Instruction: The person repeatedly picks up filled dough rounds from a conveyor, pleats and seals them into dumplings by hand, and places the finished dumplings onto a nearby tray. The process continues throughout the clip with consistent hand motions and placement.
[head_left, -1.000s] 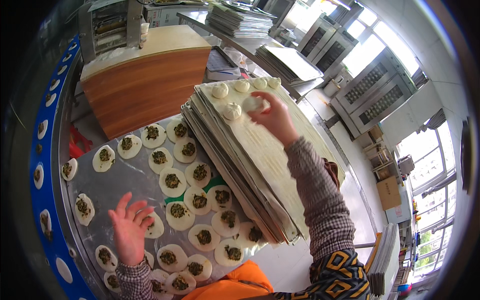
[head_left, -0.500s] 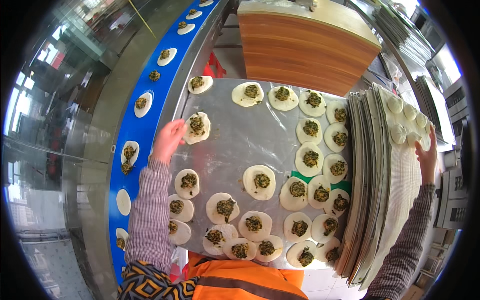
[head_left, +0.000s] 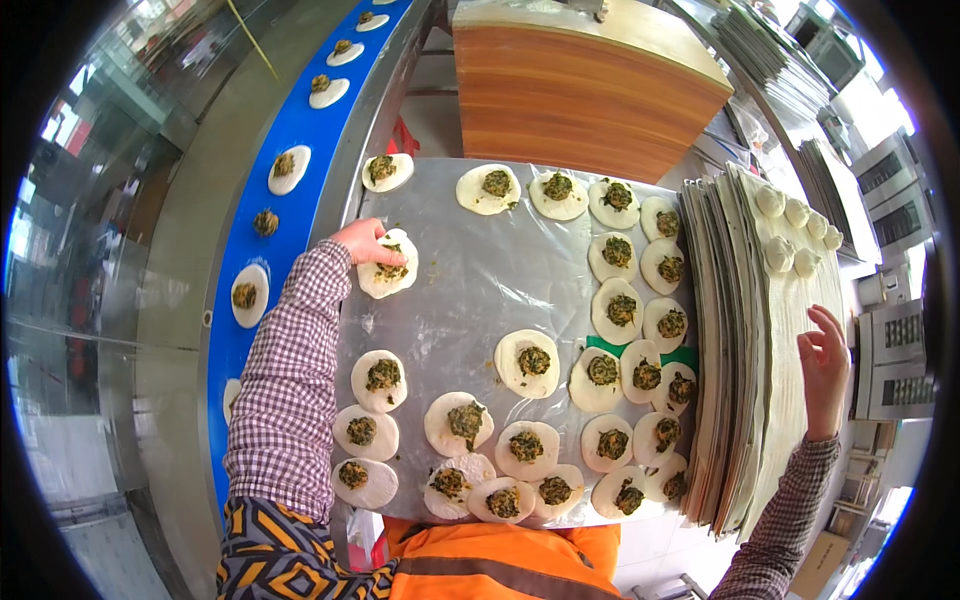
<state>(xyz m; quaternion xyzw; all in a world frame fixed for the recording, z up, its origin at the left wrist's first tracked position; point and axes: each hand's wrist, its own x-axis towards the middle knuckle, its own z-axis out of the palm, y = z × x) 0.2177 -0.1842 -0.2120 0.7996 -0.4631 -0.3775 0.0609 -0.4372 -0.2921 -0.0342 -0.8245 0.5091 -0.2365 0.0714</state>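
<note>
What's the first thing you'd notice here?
Rows of round dough circles topped with green filling cover the shiny metal tray in the middle. The left hand touches one dough circle at the tray's left edge, beside a blue conveyor belt carrying more. At right, the right hand hovers over stacked boards.

Rounds of filled dough lie spread over a metal table [head_left: 470, 290], most crowded along its right side and near edge, with the left hand [head_left: 362, 243] touching one round [head_left: 388, 265] at the left edge. Left of the table runs a conveyor belt [head_left: 290, 130] carrying more rounds. To the right sits a stack of trays [head_left: 745, 330] with what seem to be folded dumplings [head_left: 795, 235] at its far end; the right hand [head_left: 826, 370] hovers over its near part, and a wooden block [head_left: 590, 85] stands behind the table.
</note>
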